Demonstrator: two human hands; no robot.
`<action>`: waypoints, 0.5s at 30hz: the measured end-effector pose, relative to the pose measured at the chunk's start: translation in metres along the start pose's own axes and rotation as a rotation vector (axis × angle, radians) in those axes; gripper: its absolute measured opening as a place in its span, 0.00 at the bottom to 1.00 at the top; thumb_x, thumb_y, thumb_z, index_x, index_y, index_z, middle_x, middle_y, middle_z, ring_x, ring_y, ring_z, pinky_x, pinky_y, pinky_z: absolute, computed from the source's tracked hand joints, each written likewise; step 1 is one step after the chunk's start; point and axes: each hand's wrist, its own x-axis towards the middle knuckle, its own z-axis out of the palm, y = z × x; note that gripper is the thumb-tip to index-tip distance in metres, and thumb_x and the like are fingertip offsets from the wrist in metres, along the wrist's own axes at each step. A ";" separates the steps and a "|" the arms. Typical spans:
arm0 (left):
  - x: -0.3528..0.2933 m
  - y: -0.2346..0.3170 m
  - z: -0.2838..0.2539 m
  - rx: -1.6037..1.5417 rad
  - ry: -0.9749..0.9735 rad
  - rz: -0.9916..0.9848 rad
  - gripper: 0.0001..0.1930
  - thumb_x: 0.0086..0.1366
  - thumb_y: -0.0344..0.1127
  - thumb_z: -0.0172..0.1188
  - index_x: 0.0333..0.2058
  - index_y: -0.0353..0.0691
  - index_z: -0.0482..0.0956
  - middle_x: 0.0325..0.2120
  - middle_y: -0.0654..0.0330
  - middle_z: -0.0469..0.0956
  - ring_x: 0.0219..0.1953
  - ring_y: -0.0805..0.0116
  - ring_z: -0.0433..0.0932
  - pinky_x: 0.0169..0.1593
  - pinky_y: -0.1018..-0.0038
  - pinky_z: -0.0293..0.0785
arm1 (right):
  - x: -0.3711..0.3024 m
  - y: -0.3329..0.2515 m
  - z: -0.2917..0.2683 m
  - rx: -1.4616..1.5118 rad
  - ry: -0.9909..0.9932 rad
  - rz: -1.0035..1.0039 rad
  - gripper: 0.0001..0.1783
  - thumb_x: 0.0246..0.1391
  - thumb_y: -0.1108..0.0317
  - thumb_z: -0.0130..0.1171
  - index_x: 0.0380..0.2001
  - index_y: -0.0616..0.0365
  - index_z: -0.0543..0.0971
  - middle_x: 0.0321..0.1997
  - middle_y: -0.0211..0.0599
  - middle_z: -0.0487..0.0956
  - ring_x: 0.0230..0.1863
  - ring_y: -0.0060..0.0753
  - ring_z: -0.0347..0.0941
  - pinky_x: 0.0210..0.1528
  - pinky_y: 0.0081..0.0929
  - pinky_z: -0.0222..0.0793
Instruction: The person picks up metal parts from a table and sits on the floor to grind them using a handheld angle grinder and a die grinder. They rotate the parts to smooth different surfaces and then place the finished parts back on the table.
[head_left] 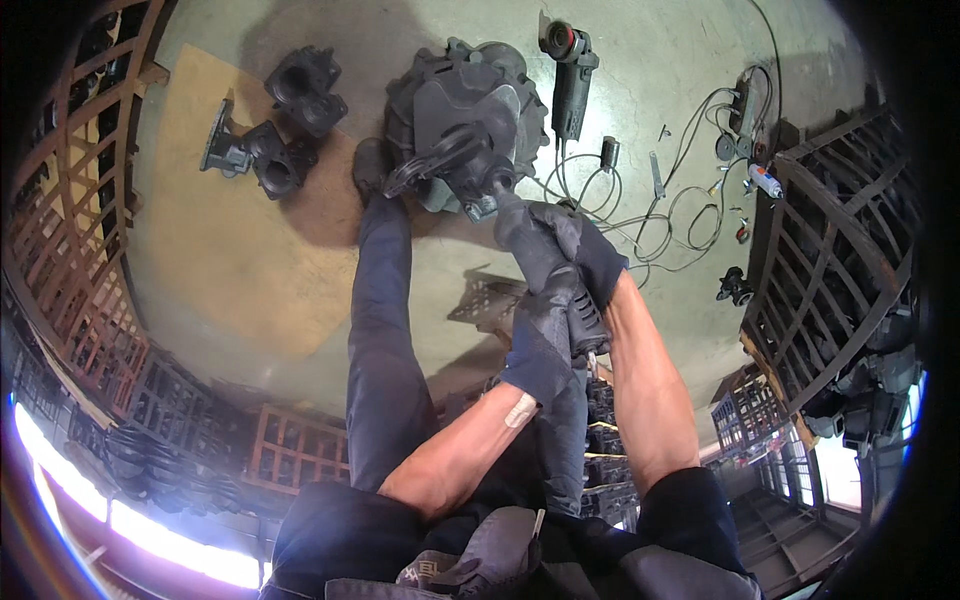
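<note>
Both my hands, in dark work gloves, grip one dark power grinder (527, 238) with a long cylindrical body. My right hand (597, 255) closes round its middle, farther forward. My left hand (543, 335) is wrapped round its rear part, nearer to me. The grinder's front end is at a round boss on a large dark metal casting (465, 110), which sits on the floor between my feet. Whether the tip touches the metal I cannot tell. A dark lever-like piece (435, 160) sticks out from the casting's near side.
Dark flanged castings (275, 160) lie at the left. An angle grinder (570, 90) lies beyond the casting, with tangled cords (660, 225) to its right. A flat metal wrench (656, 174) and a small tube (766, 181) are there too. Slatted metal crates (840, 220) flank both sides.
</note>
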 end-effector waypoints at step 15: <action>0.006 0.000 0.002 0.022 0.010 0.014 0.13 0.66 0.43 0.63 0.40 0.38 0.79 0.26 0.62 0.79 0.22 0.70 0.77 0.29 0.72 0.77 | 0.002 0.003 0.000 -0.013 -0.001 -0.115 0.15 0.67 0.65 0.46 0.46 0.63 0.78 0.38 0.30 0.80 0.35 0.18 0.73 0.40 0.22 0.73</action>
